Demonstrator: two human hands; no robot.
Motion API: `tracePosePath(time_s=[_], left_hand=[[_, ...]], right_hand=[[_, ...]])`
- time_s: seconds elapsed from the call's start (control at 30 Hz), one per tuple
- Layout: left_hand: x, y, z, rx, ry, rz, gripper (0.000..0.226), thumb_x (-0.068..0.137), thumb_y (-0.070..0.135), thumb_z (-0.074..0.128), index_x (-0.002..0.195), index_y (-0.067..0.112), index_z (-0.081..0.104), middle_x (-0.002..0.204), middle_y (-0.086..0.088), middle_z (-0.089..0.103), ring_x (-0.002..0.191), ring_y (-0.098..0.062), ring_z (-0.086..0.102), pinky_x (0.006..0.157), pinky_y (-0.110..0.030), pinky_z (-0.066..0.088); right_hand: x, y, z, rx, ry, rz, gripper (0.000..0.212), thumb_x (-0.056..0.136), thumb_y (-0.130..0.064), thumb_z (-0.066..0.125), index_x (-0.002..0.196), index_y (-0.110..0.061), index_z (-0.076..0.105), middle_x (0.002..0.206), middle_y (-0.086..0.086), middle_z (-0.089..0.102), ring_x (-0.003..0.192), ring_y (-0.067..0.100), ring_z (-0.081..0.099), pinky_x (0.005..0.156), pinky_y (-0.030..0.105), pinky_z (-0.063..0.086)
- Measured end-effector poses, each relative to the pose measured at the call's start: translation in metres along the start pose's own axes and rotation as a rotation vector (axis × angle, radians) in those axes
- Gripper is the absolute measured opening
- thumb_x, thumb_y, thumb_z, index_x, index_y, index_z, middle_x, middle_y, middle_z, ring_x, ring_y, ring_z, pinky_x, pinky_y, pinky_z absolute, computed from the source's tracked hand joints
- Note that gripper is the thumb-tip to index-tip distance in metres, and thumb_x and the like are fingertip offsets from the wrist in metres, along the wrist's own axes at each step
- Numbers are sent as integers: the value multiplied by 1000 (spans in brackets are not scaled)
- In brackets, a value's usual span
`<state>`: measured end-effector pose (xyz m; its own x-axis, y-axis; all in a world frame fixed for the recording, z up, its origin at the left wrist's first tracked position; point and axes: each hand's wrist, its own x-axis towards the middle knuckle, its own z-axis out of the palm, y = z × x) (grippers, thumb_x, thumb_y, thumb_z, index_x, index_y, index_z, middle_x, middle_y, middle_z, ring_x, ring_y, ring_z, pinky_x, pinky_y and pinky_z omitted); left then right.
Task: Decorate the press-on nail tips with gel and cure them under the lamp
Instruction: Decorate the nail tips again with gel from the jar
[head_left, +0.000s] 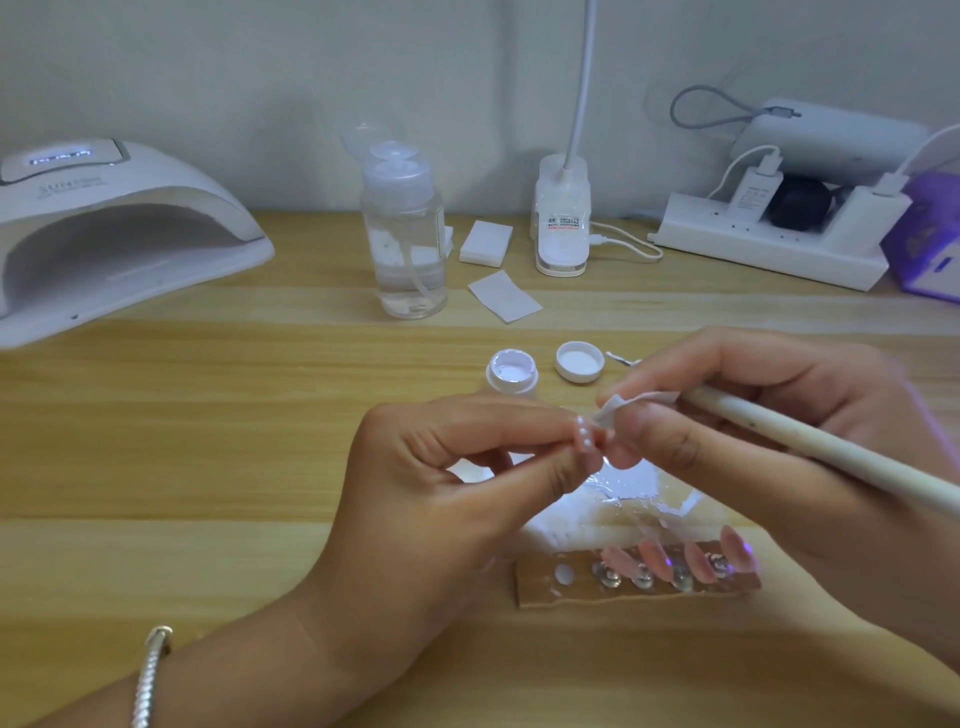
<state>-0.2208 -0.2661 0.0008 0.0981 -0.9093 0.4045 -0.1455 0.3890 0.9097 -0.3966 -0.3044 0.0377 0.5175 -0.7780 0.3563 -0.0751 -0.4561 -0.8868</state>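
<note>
Head view: nail tip pinched between two hands

The left hand (457, 483) pinches a nail tip (584, 434) dotted with white beads, above the middle of the table (208, 467). The right hand (753, 415) holds a scrap of wipe (615, 410) against it, seemingly under the thumb, and also grips a brush handle (831, 452). The open gel pot (511, 371) and its lid (579, 361) stand just behind. Other pink tips (654, 558) sit on a cardboard strip (540, 590) below, and the lamp (104, 234) is far left.

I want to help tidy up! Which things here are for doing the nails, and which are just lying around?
For the nails: nail tip in the left hand, white tool in the right hand, gel pot, lid, strip of tips, curing lamp.
Just lying about: power strip, power bank, purple box.
</note>
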Motion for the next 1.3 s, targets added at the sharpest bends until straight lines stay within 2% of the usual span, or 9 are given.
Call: tracePosePath(time_s=[0.17, 0.6, 0.73, 0.83, 0.9, 0.97, 1.17, 1.23, 1.3], left_hand=[[0, 0, 0, 0, 15, -29, 12, 74, 14, 80, 83, 23, 81, 79, 7, 78, 75, -21, 72, 65, -44, 52], [0, 0, 0, 22, -23, 22, 13, 76, 14, 80, 84, 24, 80, 81, 9, 78, 72, -10, 69, 60, -35, 52], [-1, 1, -1, 17, -31, 11, 14, 76, 14, 80, 85, 25, 80, 80, 9, 78, 70, -7, 67, 61, -30, 51], [-5, 3, 0, -4, -2, -20, 14, 75, 16, 81, 84, 26, 81, 78, 2, 78, 71, -27, 71, 65, -39, 55], [-7, 7, -2, -12, 14, -46, 14, 73, 15, 82, 82, 26, 81, 77, 0, 78, 72, -28, 73, 70, -42, 59], [-8, 11, -6, -8, -22, -55, 15, 72, 13, 83, 81, 25, 80, 78, 7, 78, 74, -19, 76, 73, -34, 62], [-7, 13, -21, 167, -357, -37, 9, 67, 14, 87, 73, 18, 81, 80, 9, 75, 76, -8, 70, 64, -24, 53], [-5, 9, -23, 201, -413, -63, 11, 64, 19, 88, 72, 22, 82, 79, 11, 69, 75, -4, 64, 67, -19, 49], [-5, 6, -24, 233, -439, -72, 13, 62, 25, 87, 73, 29, 81, 77, 11, 63, 75, -3, 58, 68, -15, 43]], right_hand=[[-1, 3, -6, -43, 14, -2, 6, 78, -20, 73, 83, -23, 76, 74, -1, 74, 67, 6, 68, 61, 11, 48], [-1, 6, -2, 7, 29, 3, 5, 78, -19, 74, 82, -19, 77, 70, 2, 73, 65, 9, 69, 58, 12, 49], [6, 12, 2, 161, 63, 161, 11, 87, 1, 70, 95, 5, 74, 48, -1, 65, 49, -3, 63, 53, 5, 46], [5, 9, -2, 11, 100, 53, 6, 71, -27, 73, 76, -28, 77, 67, -4, 73, 63, 3, 70, 60, 11, 52], [2, 8, -9, 10, 164, 9, 5, 73, -27, 73, 77, -25, 76, 69, -2, 73, 65, 7, 70, 63, 13, 53], [3, 9, -15, -49, 212, -19, 6, 78, -24, 74, 83, -20, 76, 69, 0, 73, 67, 9, 71, 67, 16, 55], [11, 35, -47, -334, 237, 4, 3, 86, -21, 74, 89, -19, 74, 72, -13, 70, 62, -5, 61, 63, 4, 44], [13, 47, -57, -419, 204, 55, 2, 85, -27, 75, 86, -25, 75, 75, -7, 73, 63, 5, 64, 65, 13, 47], [13, 59, -65, -475, 191, 98, 1, 85, -29, 76, 86, -30, 75, 80, 10, 72, 75, 30, 64, 68, 30, 51]])
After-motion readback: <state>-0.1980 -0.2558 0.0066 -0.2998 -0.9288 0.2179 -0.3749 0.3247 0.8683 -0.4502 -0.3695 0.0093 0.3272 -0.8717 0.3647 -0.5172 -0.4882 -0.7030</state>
